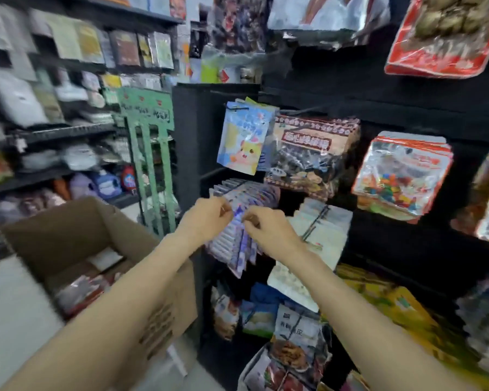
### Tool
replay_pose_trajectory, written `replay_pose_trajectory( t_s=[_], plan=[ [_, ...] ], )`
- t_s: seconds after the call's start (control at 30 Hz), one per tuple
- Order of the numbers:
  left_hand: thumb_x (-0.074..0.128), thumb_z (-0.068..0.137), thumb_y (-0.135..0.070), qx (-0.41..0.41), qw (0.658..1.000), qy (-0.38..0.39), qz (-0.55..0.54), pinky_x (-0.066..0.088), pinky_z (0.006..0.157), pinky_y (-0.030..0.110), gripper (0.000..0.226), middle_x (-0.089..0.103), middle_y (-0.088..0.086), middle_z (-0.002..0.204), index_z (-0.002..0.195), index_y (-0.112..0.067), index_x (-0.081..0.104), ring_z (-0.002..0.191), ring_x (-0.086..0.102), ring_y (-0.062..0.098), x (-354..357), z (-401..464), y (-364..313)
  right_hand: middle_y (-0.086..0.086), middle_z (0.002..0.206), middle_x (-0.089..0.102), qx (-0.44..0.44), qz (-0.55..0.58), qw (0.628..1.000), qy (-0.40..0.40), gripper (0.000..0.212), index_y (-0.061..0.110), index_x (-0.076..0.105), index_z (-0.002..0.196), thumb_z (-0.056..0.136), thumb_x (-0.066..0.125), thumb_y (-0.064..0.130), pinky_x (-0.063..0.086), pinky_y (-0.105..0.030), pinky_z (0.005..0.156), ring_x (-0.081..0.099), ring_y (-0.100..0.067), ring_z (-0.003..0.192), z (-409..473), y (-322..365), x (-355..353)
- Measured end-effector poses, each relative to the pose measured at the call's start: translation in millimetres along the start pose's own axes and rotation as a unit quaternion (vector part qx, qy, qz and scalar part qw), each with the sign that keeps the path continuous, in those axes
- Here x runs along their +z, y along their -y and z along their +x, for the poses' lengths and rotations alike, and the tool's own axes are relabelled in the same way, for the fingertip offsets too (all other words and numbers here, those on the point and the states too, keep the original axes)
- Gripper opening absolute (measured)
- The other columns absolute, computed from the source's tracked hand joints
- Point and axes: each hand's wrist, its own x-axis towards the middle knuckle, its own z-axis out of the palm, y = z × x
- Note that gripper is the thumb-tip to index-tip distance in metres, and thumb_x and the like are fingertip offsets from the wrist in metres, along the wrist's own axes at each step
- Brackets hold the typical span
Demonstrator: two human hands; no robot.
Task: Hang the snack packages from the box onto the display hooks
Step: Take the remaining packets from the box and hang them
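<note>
Two hands meet at the middle of the view, in front of a black hook wall. Far left, blurred shelves (54, 131) carry pale and dark packs. Below them an open cardboard box (76, 238) stands on the floor, its flaps up, with red and clear snack packs (81, 290) lying inside. Just behind the box is a green rack (148, 142).

Next comes the left hand (206, 218), fingers curled, pinching the top edge of a purple pack (239, 218) at the front of a purple row (246, 193) that hangs on a hook. Touching the same pack from the other side, the right hand (268, 228) also has its fingers curled and pinches the top edge. The blur hides whether the pack's hole is on the hook.

Above the hands hangs a blue pack with a cartoon animal (244, 139), and beside it a brown pack (311, 156) of dark sweets. Right of the purple row hang white packs (322, 230). Farther right is a red-edged pack (401, 176) of coloured candy, and at top right a large red pack (443, 35). More mixed packs (294, 342) crowd the bottom.
</note>
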Motion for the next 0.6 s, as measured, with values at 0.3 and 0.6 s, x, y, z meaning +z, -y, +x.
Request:
replay_pose_trajectory(
  t_s=[0.3, 0.6],
  plan=[
    [0.052, 0.091, -0.013, -0.257, 0.966, -0.002, -0.008, 0.047, 0.08, 0.036, 0.022, 0.068, 0.02, 0.098, 0.096, 0.003, 0.067, 0.097, 0.063, 0.034, -6, -46, 229, -0.004, 0.107, 0.066, 0.0, 0.092, 0.973, 0.21, 0.017, 0.016, 0.063, 0.106, 0.096, 0.05, 0.02, 0.051, -0.033, 0.081, 0.062, -0.021, 0.098, 87, 85, 211],
    [0.056, 0.087, -0.03, -0.468, 0.867, 0.173, 0.011, 0.047, 0.096, 0.037, 0.046, 0.055, 0.016, 0.127, 0.127, -0.005, 0.053, 0.116, 0.054, 0.032, 74, -39, 400, -0.013, 0.13, 0.057, 0.057, 0.007, 0.905, 0.421, 0.05, 0.014, 0.045, 0.137, 0.092, 0.057, 0.031, 0.045, -0.03, 0.087, 0.056, -0.031, 0.115, 173, 74, 405]
  ],
)
